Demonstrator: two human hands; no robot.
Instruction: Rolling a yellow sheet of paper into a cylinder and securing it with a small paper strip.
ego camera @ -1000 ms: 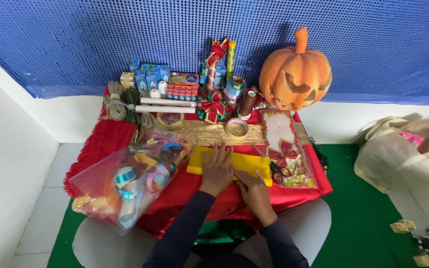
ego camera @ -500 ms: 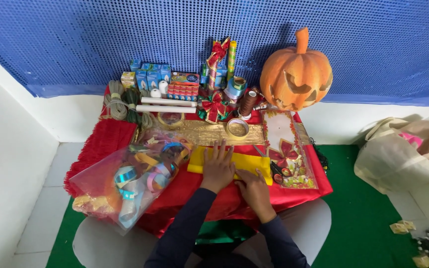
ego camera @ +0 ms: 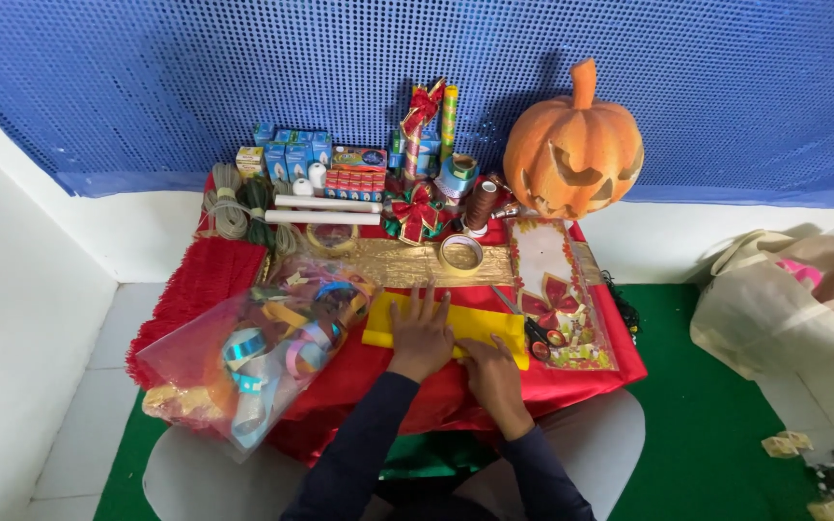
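Pressing flat on a folded yellow felt sheet (ego camera: 480, 326), the left hand (ego camera: 420, 331) lies palm down with fingers spread, gripping nothing. The right hand (ego camera: 490, 370) rests just right of it, fingers extended onto the sheet's near edge, also unclenched. The sheet lies on the red table cloth (ego camera: 378, 371). Just left of the sheet: a clear plastic bag of coloured ribbon rolls (ego camera: 253, 352). Behind it: a ring of tape (ego camera: 461, 253). Right of it: black-handled scissors (ego camera: 538, 336).

My left hand (ego camera: 421, 333) flat, fingers spread (palm down); right hand (ego camera: 490, 371) just beside, fingers together, both forearms angled inward.
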